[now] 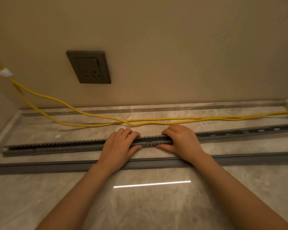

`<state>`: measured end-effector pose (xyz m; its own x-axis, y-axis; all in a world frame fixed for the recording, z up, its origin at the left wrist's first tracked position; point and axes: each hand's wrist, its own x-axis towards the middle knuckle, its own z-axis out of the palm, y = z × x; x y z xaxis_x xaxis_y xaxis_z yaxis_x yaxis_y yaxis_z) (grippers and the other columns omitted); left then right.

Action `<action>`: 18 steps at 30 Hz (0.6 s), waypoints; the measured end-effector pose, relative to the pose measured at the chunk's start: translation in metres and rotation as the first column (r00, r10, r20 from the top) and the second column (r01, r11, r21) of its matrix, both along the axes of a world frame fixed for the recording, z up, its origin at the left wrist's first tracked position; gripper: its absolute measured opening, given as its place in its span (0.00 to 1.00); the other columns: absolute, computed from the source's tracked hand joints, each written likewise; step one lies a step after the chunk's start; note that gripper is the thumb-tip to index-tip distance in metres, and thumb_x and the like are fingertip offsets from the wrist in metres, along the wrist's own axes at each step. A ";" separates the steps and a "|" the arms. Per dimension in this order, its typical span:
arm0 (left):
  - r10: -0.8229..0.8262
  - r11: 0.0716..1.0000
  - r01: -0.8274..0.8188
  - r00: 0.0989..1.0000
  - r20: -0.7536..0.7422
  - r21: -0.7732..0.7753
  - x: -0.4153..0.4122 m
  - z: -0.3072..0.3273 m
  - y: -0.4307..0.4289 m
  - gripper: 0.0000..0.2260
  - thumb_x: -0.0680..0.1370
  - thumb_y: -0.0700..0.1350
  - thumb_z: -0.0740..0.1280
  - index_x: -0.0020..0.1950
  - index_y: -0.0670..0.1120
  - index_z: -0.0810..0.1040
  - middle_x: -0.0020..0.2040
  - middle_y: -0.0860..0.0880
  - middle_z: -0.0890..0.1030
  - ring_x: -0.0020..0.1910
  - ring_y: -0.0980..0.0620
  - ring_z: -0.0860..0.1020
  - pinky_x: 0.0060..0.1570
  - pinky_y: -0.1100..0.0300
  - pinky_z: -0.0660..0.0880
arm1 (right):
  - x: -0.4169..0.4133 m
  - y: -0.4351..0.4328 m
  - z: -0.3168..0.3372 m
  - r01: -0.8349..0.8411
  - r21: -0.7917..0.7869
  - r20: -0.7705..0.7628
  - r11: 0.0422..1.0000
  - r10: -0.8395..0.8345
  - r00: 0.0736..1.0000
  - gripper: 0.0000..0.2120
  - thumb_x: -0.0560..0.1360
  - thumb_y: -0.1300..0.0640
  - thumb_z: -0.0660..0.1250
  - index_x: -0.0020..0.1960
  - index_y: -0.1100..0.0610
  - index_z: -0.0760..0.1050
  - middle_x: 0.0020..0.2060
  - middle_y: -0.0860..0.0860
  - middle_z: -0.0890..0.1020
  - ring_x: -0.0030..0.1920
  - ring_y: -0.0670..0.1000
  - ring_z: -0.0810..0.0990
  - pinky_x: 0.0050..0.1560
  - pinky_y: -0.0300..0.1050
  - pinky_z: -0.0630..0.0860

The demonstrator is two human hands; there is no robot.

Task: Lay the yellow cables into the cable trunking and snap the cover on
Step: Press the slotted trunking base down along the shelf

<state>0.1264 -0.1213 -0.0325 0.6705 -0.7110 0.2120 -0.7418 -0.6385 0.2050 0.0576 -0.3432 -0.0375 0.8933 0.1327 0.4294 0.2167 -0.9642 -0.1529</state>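
Left hand (119, 143) and right hand (181, 140) each grip slotted grey plastic trunking (56, 146) on glossy marble table (140, 205). Yellow cables (173, 120) loose behind it; smooth cover (40, 167) under wrists.

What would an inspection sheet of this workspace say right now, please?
Surface: glossy marbled counter, raised rim at back.
Job's things: slotted grey trunking lies open; its cover lies nearer, not fitted.
Clutter: nothing seen.
Grips: left hand and right hand both grip the trunking mid-length, fingers over its far wall, thumbs on the near side.
Cables: yellow cables lie on the counter behind the trunking, none inside it; at left they rise to a white tie.
Surroundings: beige wall with a dark socket plate.
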 end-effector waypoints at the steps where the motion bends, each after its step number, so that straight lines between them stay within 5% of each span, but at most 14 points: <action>1: 0.001 1.000 -0.001 1.000 -0.013 -0.010 -0.005 0.000 0.002 0.14 0.75 0.55 0.66 0.57 0.49 0.76 0.49 0.50 0.77 0.47 0.50 0.75 0.43 0.56 0.71 | -0.005 0.002 0.000 -0.006 0.005 -0.023 1.000 0.006 1.000 0.18 0.66 0.41 0.73 0.42 0.56 0.79 0.36 0.51 0.80 0.36 0.51 0.78 0.34 0.44 0.74; 10: 0.020 0.998 -0.023 0.999 -0.043 -0.065 -0.057 -0.005 0.020 0.14 0.74 0.54 0.67 0.56 0.49 0.76 0.48 0.51 0.76 0.45 0.51 0.74 0.42 0.59 0.69 | -0.052 0.014 0.003 -0.047 0.016 -0.090 0.999 0.048 0.995 0.18 0.66 0.42 0.72 0.43 0.56 0.79 0.37 0.50 0.80 0.36 0.49 0.76 0.32 0.43 0.75; 18: 0.067 0.997 -0.067 0.998 0.005 0.025 -0.039 0.003 0.029 0.19 0.77 0.57 0.61 0.65 0.52 0.71 0.61 0.50 0.72 0.61 0.48 0.67 0.60 0.54 0.62 | -0.053 0.006 0.013 0.064 0.054 -0.158 0.996 -0.055 0.986 0.17 0.66 0.46 0.74 0.50 0.56 0.80 0.44 0.51 0.81 0.43 0.51 0.78 0.40 0.46 0.76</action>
